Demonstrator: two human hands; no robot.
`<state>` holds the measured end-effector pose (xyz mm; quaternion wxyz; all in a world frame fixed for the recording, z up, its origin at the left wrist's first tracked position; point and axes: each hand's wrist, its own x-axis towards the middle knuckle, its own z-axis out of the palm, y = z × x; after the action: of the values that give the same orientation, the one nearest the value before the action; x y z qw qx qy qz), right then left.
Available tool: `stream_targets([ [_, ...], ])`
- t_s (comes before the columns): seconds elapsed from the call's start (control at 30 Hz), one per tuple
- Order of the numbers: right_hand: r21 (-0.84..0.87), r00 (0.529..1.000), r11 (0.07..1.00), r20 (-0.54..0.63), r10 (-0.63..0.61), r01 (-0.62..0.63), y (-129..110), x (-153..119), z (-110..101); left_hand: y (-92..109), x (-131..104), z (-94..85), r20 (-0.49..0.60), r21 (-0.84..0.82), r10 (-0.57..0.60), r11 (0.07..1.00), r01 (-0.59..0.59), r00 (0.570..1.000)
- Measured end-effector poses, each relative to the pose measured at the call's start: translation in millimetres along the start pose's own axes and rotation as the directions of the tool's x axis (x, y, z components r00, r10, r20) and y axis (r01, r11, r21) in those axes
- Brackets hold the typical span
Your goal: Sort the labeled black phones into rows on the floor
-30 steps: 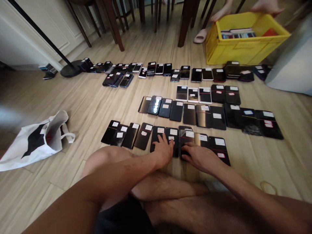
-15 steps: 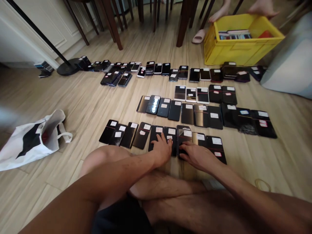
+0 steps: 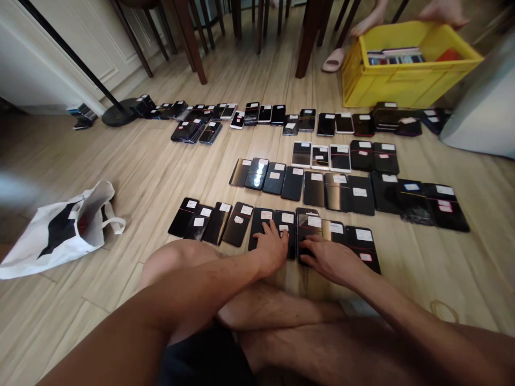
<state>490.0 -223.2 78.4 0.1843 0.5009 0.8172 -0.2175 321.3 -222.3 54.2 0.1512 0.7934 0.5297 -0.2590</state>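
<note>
My left hand (image 3: pixel 272 246) lies with its fingers spread over two dark phones in the nearest row on the floor. Under its fingertips are a labelled phone (image 3: pixel 262 215) and its right neighbour (image 3: pixel 286 219). My right hand (image 3: pixel 328 257) rests its slightly curled fingers on the lower part of a dark phone (image 3: pixel 309 228), which overlaps another beneath it. The hand's underside and the thumb's contact are partly hidden. Just right of that stack are a phone with a gold sheen (image 3: pixel 333 229) and a black phone with white and pink labels (image 3: pixel 364 246).
More rows of labelled phones (image 3: pixel 292 183) lie beyond. A yellow crate (image 3: pixel 406 86) stands at the back right, with another person's hands or feet near it. A white bag (image 3: pixel 64 230) lies left, a lamp base (image 3: pixel 119 112) behind, a rubber band (image 3: pixel 444 310) at right.
The view has shifted slightly, so most things sit a little further right. Both hands stay on the same phones, with barely any finger movement.
</note>
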Motion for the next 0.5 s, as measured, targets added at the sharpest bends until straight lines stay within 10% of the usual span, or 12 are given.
stream_targets([
  [0.5,0.018,0.999,1.000,0.043,0.014,-0.015,-0.4,1.4,-2.1,1.5,1.8,1.0,-0.018,-0.034,-0.019,0.999,0.019,1.000],
])
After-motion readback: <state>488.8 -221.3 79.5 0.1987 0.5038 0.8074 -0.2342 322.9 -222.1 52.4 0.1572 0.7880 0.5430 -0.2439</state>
